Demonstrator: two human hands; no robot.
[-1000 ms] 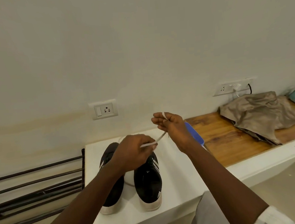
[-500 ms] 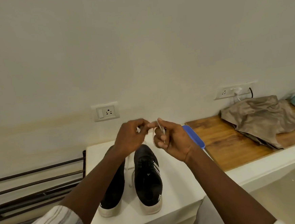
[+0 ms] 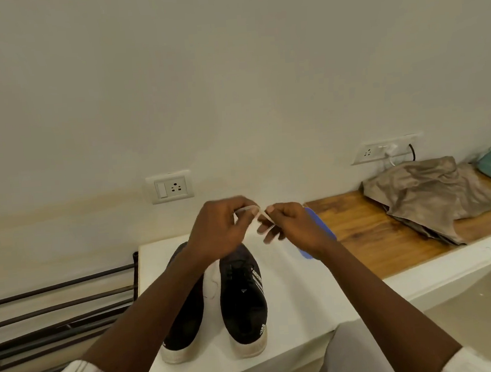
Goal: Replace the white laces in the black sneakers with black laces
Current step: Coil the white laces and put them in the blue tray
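Since a second ago my left hand (image 3: 217,233) has risen from just over the sneakers to meet my right hand (image 3: 296,230), and the stretch of white lace (image 3: 258,212) between them has shrunk to a short span. Compared with half a second ago the two hands sit almost where they were, now slightly apart instead of touching.

Both hands are up in front of the wall, above the far ends of the shoes. My left thumb and forefinger pinch one part of the lace and the other fingers curl under. My right thumb and forefinger pinch the other part, and a bit more lace runs down past its curled fingers (where it ends I cannot tell).

Below, the right sneaker (image 3: 243,303) stands on the white ledge (image 3: 300,299), toe toward me, white stripes on its side, its lacing looking dark. Just beside it is the left sneaker (image 3: 187,316), largely hidden under my left forearm.

Behind my right wrist a blue object (image 3: 319,224) lies where the ledge meets the wooden bench top (image 3: 368,235). Farther right on the wood lies a crumpled beige cloth (image 3: 435,191). A wall socket (image 3: 169,187) sits above the shoes, and dark metal rack rails (image 3: 56,300) run off to the left.
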